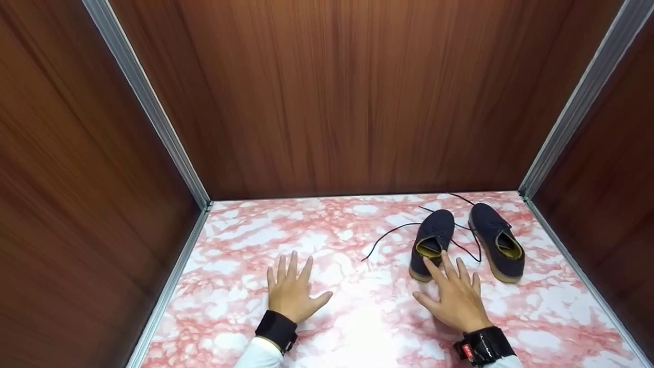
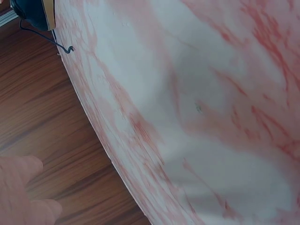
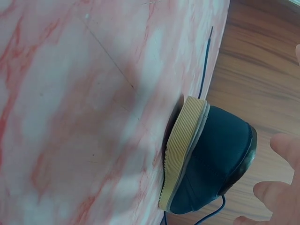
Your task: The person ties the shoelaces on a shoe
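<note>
Two dark navy lace-up shoes stand on the right half of the table, toes toward the back wall. The left shoe (image 1: 438,227) has a yellow lining, and its loose black lace trails out to the left. Beside it, the right shoe (image 1: 494,237) is angled slightly. My right hand (image 1: 454,299), fingers spread, is held just in front of the left shoe's heel; its fingertips overlap the heel in the head view, but a gap shows in the right wrist view beside the shoe (image 3: 211,159). My left hand (image 1: 292,294) is spread over the marbled surface, holding nothing.
The red-and-white marbled tabletop (image 1: 286,225) is bounded by a brown wood-grain back panel (image 1: 327,102) and side panels (image 1: 92,168). Metal strips (image 1: 153,107) run along the corners. A loose lace (image 1: 388,235) lies left of the shoes, and others cross between them.
</note>
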{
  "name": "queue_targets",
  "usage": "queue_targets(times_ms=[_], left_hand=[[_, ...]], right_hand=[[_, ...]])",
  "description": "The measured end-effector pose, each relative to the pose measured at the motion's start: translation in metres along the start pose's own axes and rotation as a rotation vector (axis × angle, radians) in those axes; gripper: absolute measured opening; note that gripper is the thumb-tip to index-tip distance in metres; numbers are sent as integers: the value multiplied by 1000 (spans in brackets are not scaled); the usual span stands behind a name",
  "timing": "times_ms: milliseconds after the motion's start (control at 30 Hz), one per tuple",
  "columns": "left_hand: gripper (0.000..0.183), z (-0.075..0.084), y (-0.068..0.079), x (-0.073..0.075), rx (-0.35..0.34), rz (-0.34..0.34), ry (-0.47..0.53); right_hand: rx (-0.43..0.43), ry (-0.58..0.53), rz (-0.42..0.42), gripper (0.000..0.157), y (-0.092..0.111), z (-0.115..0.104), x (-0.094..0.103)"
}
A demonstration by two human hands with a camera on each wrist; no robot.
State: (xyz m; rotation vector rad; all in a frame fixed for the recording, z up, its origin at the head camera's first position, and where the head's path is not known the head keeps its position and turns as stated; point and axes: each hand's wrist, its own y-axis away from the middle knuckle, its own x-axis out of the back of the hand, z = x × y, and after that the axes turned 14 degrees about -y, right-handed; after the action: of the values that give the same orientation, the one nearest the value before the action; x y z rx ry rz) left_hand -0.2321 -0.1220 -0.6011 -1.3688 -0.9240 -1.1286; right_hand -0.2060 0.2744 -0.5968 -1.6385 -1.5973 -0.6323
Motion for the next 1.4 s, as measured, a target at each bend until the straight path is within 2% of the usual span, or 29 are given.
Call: queue_targets(times_ms=[633,867,1267,1400], left_hand=[[97,0,1,0,-24,19,15],[94,5,-3,8,-6,-65,51],[93,16,-18,13,17,-202,254],[92,24,-25,13,10,-229,329]], right_hand=[[11,-5,18,90,4,-4,3],[9,-23,16,90,4,-6,5],[7,-130,20,83,1,0,11],[10,-180,28,84,0,2,12]])
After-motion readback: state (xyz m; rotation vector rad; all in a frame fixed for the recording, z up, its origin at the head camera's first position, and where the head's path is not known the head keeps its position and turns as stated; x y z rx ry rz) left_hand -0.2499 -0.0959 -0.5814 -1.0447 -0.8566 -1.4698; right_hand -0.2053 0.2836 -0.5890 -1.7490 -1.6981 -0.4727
